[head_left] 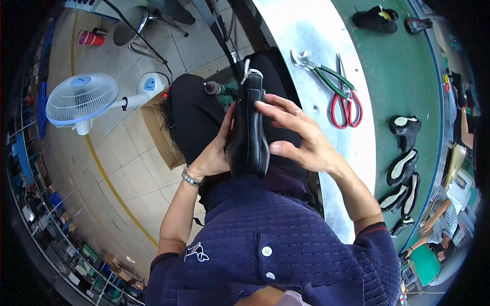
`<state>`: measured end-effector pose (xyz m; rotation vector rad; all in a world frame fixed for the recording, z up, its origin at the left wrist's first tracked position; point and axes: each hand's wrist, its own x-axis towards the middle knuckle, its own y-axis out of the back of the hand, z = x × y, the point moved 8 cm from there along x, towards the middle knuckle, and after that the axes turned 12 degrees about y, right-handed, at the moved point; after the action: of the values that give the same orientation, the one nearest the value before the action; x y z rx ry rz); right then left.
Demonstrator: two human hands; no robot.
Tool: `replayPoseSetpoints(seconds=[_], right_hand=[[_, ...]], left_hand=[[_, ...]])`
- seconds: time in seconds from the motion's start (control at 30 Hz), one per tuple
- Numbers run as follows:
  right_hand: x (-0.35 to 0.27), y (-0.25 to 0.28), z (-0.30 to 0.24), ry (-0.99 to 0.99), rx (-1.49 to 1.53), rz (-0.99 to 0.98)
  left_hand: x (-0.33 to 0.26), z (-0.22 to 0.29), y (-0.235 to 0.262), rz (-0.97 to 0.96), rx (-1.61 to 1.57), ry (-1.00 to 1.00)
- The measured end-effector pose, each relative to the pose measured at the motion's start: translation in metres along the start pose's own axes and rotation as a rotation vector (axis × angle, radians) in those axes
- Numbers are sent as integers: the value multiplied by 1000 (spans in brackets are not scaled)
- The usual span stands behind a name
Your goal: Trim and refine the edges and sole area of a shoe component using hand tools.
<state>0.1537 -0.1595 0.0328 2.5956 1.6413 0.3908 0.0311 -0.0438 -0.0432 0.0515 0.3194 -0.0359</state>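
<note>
A black leather shoe upper [247, 132], with a stitched seam down its middle and a white tie at its far end, is upright over my lap. My left hand [217, 153] grips it from the left, its fingers partly hidden behind the leather. On the other side my right hand [306, 140] has its fingers stretched apart, with the index fingertip and thumb at the leather's edge. Beyond my left hand, between my knees, is a green and metal fixture [213, 88].
Metal pincers [306, 60] and red-handled scissors [348, 104] lie on the metal bench [326, 204] to my right. Several black shoe uppers [403, 167] rest on the green surface beyond. At left stand a fan [81, 99], a cardboard box [158, 132] and a stool [130, 26].
</note>
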Motion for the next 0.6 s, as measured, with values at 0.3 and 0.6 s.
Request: replayPoseSetpoints(seconds=[0.3,0.6], right_hand=[[-5,-47,43,-279,302,-194],[4,-69,40,-460,239,-286]], left_hand=[[4,-12,-2,126,-569,232],[4,-10,8,372,-499,246]])
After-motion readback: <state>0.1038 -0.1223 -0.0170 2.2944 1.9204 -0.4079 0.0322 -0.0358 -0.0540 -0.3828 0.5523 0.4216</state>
